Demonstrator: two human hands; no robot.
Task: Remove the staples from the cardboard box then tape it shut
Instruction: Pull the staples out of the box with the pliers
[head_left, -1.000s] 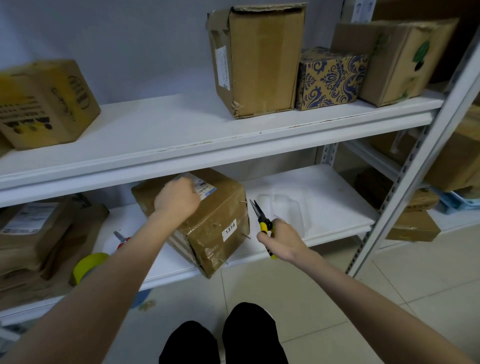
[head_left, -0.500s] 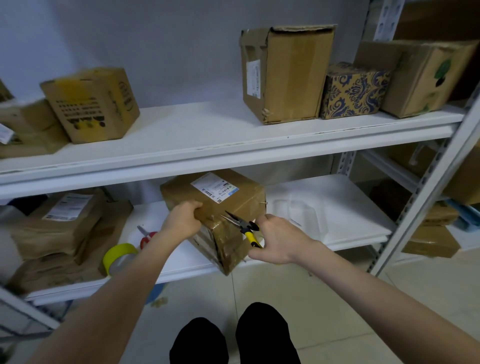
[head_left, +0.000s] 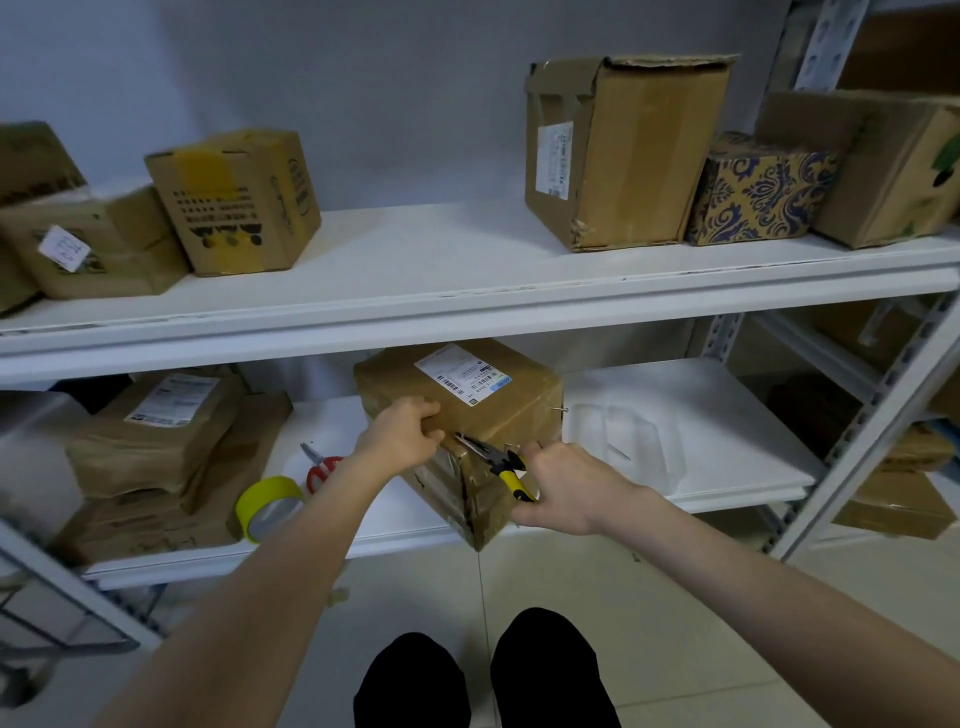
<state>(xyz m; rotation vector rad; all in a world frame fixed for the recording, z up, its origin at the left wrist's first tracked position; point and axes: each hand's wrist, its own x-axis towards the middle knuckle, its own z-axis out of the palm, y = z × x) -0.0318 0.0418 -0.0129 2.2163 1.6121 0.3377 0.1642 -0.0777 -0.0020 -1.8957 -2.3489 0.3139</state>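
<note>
Cardboard box (head_left: 511, 415): brown, taped, white shipping label on top. It sits on the lower shelf (head_left: 717, 415) of a white metal rack, turned corner-forward, its near corner overhanging the shelf edge.

Upper shelf (head_left: 441, 260): several brown cartons, among them a tall box (head_left: 639, 156) and, touching its right side, a blue-and-gold patterned box (head_left: 758, 192).

Stacked parcels (head_left: 150, 441): lower shelf, far left, well apart from the task box.

Clear plastic tray (head_left: 623, 441): just right of the task box.

Right hand (head_left: 569, 486): fingers curled round the yellow handles of the pliers (head_left: 493, 460).

Left hand (head_left: 400, 436): fingers folded over the box's near top edge, gripping it.

Yellow tape roll (head_left: 267, 506): on edge, left of the box, near the shelf front.

Pliers: dark nose laid against the box's near top edge, beside the left hand's fingers. Whether the nose grips anything cannot be told.

Red-handled scissors (head_left: 322, 467): flat, behind the tape roll.

Staple (head_left: 560, 409): protrudes from the box's right top edge.
</note>
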